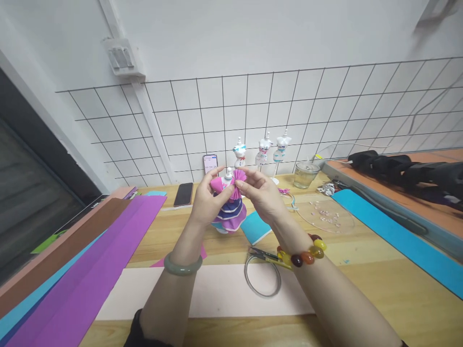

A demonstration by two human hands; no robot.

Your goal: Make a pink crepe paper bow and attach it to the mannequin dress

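White wall with a black wire grid backs a wooden worktable (361, 289) that carries craft materials. At centre, a small mannequin doll (228, 205) stands on the table in a layered purple-and-blue paper skirt, with a gathered pink paper bodice (231, 185) at its chest.

Left hand (207, 200): closed around the doll's left side, thumb and fingers pinching the pink paper against the torso. Right hand (261, 193): fingertips pinched on the gathered pink folds at the doll's right shoulder. Both grips are narrow and hold paper, not air.

Procedure, as judged from this position: keep the left hand as the fixed clamp so the doll cannot rotate; work the pleats only with the right fingertips. Apply light pressure, since crepe-type paper probably tears or flattens if squeezed. Keep the folds even around the neck.

Nearby: scissors (264, 254) just in front of the right wrist, a blue paper piece (256, 227) beside the doll, three finished dolls (262, 150) behind, a glass (306, 174), two phones (210, 163), purple paper sheets (108, 260) at left.
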